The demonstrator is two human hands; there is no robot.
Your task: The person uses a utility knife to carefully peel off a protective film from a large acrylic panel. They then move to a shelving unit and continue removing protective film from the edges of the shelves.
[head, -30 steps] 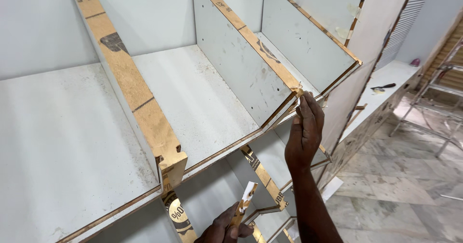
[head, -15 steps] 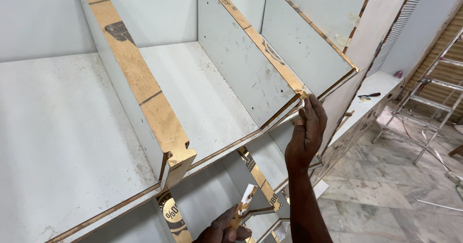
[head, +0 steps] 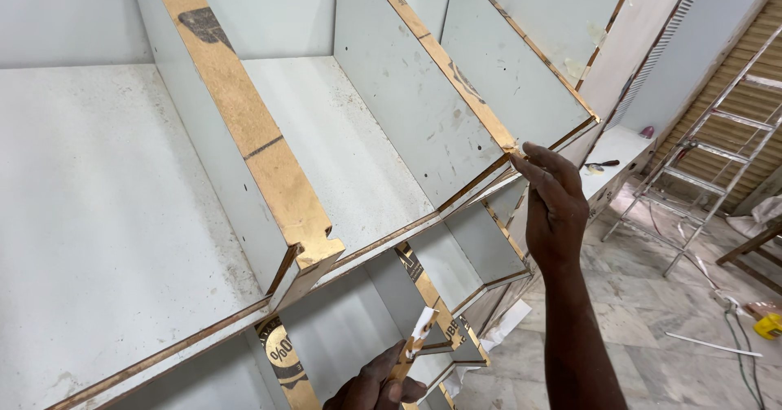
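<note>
The right hand (head: pixel 556 206) is raised against the shelf unit (head: pixel 383 174), fingers together and nearly straight, fingertips (head: pixel 525 164) touching the bare brown front edge where a divider meets the shelf board; it grips nothing; the left hand (head: pixel 376 385), low in the view, is curled shut around a small brush (head: pixel 415 346) with a pale smeared tip, held by its handle – light and stiff by the look, easy to pinch, the tip probably sticky; the shelf boards look rigid, heavy and fixed – best touched along the raw edges; the white compartments hold nothing visible; a ladder (head: pixel 700 166) stands well apart on the right
</note>
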